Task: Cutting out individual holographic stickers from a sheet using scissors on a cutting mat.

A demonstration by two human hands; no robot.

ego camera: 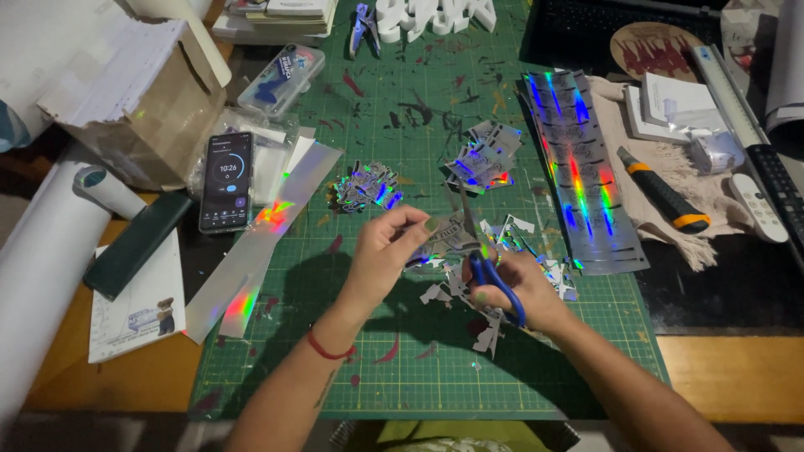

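Note:
My left hand [385, 255] pinches a small holographic sticker piece [444, 238] between thumb and fingers. Blue-handled scissors [494, 280] sit in my right hand [523, 289], their blades pointing up into the piece. Both hands hover over a green cutting mat [402, 351]. Paper offcuts [490, 331] lie under and around the right hand. Two piles of cut holographic stickers [367, 186] [484, 156] rest further back on the mat.
A holographic sticker sheet [582, 176] lies to the right, a long holographic strip [264, 238] to the left. A phone [228, 180], a cardboard box [138, 96], a utility knife [663, 192], a remote [756, 208], a ruler [727, 88] and pliers [365, 25] surround the mat.

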